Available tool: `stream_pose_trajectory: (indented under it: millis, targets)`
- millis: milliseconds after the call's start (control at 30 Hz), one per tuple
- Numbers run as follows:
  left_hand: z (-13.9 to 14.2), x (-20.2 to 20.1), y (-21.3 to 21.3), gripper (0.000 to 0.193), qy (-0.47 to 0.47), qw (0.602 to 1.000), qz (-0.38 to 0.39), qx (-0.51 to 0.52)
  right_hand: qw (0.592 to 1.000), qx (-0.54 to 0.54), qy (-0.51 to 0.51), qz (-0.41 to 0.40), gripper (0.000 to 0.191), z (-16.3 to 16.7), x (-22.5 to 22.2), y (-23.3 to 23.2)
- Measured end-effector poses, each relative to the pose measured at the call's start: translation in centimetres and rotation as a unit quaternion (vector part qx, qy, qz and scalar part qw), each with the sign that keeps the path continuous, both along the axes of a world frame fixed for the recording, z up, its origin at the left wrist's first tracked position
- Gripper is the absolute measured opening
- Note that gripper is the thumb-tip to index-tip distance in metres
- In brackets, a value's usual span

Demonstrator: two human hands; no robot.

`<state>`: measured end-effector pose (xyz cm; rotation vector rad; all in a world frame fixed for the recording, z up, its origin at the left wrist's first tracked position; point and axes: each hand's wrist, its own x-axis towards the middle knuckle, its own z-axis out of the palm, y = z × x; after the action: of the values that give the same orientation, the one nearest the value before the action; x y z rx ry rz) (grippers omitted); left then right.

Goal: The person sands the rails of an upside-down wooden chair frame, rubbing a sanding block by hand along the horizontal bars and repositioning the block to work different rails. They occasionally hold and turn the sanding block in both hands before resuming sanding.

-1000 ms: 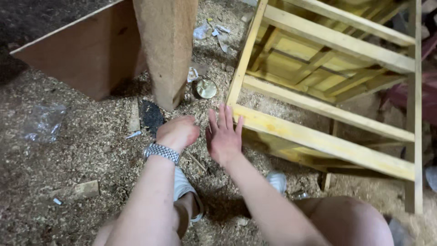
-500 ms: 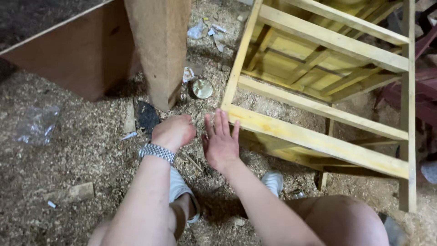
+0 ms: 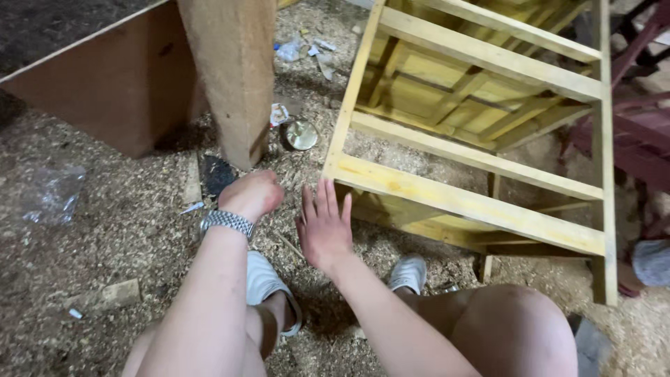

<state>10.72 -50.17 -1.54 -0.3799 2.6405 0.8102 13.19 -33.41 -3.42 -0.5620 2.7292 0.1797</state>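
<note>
Sawdust floor (image 3: 125, 230) takes up most of what we see: pale shavings spread thick under our hands and around our white shoes (image 3: 269, 283). Our left hand (image 3: 252, 194), a metal watch (image 3: 227, 221) on its wrist, is curled into a loose fist low over the shavings, near a dark flat scrap (image 3: 216, 174); we cannot tell whether anything is inside the fist. Our right hand (image 3: 324, 227) is spread flat, fingers wide, holding nothing, just beside the lowest rail of the yellow frame (image 3: 474, 202) and apart from it.

That frame lies tilted to our right, its slats crossing open gaps through which more yellow wood and sawdust show. A thick wooden post (image 3: 234, 77) stands just beyond the left hand, and a brown board (image 3: 118, 91) leans behind it to the left. Between post and frame sits a small round tin (image 3: 301, 132), its contents too unclear to name, with paper litter (image 3: 279, 113) beside it. A crumpled clear bag (image 3: 52, 195) lies well to the left, and a small wood offcut (image 3: 120, 293) nearer our knee.

Open floor lies left of the left arm; on the right, the frame's rail closes off the room.
</note>
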Motion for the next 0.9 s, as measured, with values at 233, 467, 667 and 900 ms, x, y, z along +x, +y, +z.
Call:
stream_pose_trajectory:
  millis: [233,467,667,900]
  targets:
    - [-2.7,-1.2,3.8,0.041,-0.069,0.984,-0.103,0.128,0.521,-0.760,-0.125,-0.369,0.060,0.9,-1.5,7.5]
    - [-2.7,-1.5,12.7,0.054,-0.039,0.852,-0.035,0.521,0.426,-0.808,-0.182,-0.364,0.059,1.1,-2.7,10.6]
    - [1.5,-3.3,11.9,0.039,0.069,0.917,0.186,0.346,0.723,-0.619,-0.024,-0.305,0.052,-0.4,-9.2,12.4]
    - [-1.9,-4.4,11.3,0.048,0.224,0.950,0.187,0.113,0.977,-0.142,0.131,-0.091,0.047,0.3,-14.9,13.9]
